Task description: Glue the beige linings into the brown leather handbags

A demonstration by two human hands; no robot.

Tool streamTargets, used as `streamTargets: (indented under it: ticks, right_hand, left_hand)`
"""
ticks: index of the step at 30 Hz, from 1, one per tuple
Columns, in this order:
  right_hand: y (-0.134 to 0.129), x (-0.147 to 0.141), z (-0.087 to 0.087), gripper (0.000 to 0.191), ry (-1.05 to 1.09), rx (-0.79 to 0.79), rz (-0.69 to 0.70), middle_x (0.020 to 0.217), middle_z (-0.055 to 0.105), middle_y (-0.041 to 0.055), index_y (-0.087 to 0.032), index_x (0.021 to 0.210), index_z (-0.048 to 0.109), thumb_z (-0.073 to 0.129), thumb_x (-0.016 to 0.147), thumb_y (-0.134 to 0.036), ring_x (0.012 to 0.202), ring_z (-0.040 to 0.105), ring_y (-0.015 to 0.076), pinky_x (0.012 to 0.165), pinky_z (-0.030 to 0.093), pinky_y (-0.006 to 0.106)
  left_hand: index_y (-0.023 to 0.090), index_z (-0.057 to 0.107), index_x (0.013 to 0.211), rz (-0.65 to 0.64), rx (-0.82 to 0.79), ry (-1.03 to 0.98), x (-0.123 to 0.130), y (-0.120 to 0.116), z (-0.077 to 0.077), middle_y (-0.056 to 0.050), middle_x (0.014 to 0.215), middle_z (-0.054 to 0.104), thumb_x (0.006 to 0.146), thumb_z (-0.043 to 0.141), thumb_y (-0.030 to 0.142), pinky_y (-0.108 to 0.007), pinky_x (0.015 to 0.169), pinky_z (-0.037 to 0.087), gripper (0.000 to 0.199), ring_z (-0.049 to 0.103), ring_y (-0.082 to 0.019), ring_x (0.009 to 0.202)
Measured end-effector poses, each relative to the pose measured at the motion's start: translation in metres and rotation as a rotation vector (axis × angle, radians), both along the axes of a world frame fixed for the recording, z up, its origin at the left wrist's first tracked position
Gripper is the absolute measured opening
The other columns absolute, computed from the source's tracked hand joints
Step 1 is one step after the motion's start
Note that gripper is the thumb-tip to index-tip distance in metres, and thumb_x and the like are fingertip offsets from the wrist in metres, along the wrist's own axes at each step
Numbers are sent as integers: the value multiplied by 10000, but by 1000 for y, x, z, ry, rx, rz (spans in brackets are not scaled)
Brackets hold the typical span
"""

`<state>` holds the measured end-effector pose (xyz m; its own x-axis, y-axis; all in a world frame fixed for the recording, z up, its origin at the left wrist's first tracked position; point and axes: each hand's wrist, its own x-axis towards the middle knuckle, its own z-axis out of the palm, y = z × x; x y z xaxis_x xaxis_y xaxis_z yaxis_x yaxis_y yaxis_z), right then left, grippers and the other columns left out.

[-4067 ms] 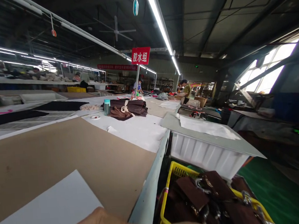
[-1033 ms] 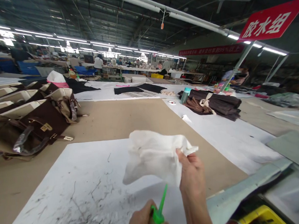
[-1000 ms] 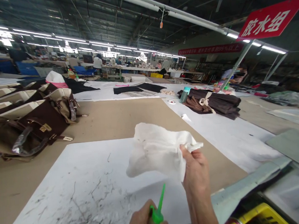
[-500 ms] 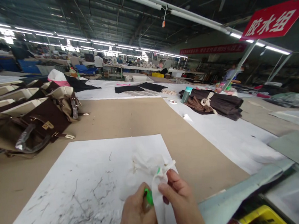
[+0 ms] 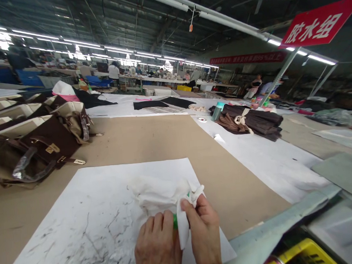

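Observation:
My left hand [image 5: 157,242] is closed, back upward, around a small green object [image 5: 175,221]; only a green part shows beside the fingers, so its kind is hidden. My right hand [image 5: 202,224] pinches a crumpled white cloth [image 5: 159,193] between thumb and fingers. One strip of the cloth hangs down between the two hands, and the rest spreads leftward over the paper. A bit of green also shows in the folds near the right thumb. Below lies a white paper sheet [image 5: 106,183] with dark smears and scratches.
Brown handbags [image 5: 52,143] stand at the left on the tan board [image 5: 139,139]. Right of it are a teal-capped bottle [image 5: 217,111] and a tied bundle of dark brown pieces [image 5: 255,121]. A yellow object [image 5: 294,257] sits low at the right. Several people work farther off.
My left hand has rolled over so its back and knuckles face up, with the fingers over the green object. The white cloth has spread farther left. My right hand keeps its pinch.

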<state>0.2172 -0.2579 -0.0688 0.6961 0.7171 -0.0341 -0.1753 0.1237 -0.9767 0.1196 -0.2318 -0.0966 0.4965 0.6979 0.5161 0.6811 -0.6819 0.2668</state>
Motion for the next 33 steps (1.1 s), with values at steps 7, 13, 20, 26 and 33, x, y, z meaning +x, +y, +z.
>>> streamTargets:
  ticks: [7, 13, 20, 26, 33]
  right_hand:
    - [-1, 11, 6, 329, 228, 42, 30, 820, 687, 33, -164, 972, 626, 718, 715, -347, 770, 625, 222, 683, 479, 300]
    - [-3, 19, 2, 433, 490, 17, -12, 715, 692, 23, -194, 882, 606, 823, 552, -371, 679, 650, 241, 607, 505, 329]
    - [-7, 16, -3, 431, 504, 16, 197, 843, 707, 67, -185, 986, 619, 756, 630, -386, 704, 662, 254, 614, 508, 348]
    - [-14, 18, 8, 450, 585, 7, 463, 883, 705, 92, -163, 1001, 641, 769, 591, -298, 732, 659, 255, 666, 497, 358]
    - [-34, 22, 6, 318, 531, -26, 356, 789, 699, 59, -156, 885, 655, 784, 611, -250, 701, 642, 224, 673, 482, 335]
  left_hand:
    - [194, 528, 816, -142, -417, -202, -2, -2, -1, -37, 751, 601, 819, 471, 259, -278, 647, 377, 86, 548, -200, 727]
    - [170, 546, 745, -414, -1318, -491, -1, 8, 34, -1, 767, 613, 645, 493, 171, -248, 793, 403, 114, 536, -181, 811]
    - [167, 516, 663, -492, -1399, -303, -19, 22, 48, 44, 653, 508, 598, 470, 130, -197, 644, 371, 88, 473, -131, 696]
    - [179, 491, 660, -530, -1167, -101, -38, 32, 34, 62, 605, 441, 615, 468, 154, -188, 527, 288, 56, 412, -104, 602]
    - [187, 529, 641, -526, -977, 56, -40, 29, 37, 40, 605, 515, 663, 464, 207, -211, 514, 270, 72, 432, -114, 561]
